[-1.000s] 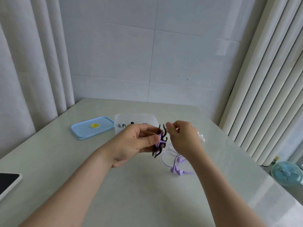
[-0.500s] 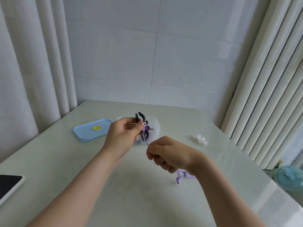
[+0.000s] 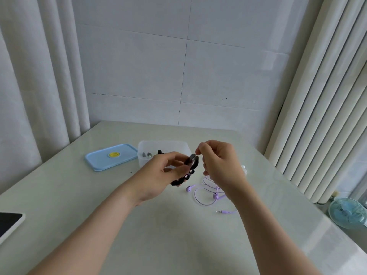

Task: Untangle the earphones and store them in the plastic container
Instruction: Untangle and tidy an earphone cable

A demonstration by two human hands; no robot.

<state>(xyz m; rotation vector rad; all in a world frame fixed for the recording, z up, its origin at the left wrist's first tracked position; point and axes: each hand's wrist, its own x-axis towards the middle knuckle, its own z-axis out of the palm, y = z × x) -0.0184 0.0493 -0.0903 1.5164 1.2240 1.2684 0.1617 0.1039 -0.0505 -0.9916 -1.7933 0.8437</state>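
pale tabletop [image 3: 119, 215] under purple earphones [image 3: 204, 195], cord pinched by right hand [image 3: 220, 163], left hand [image 3: 158, 175] tight around black clip [image 3: 189, 166]

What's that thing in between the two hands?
The head view shows a black piece with curled arms there, gripped by the left hand. The right hand pinches beside its top, the purple earphones trailing below it.
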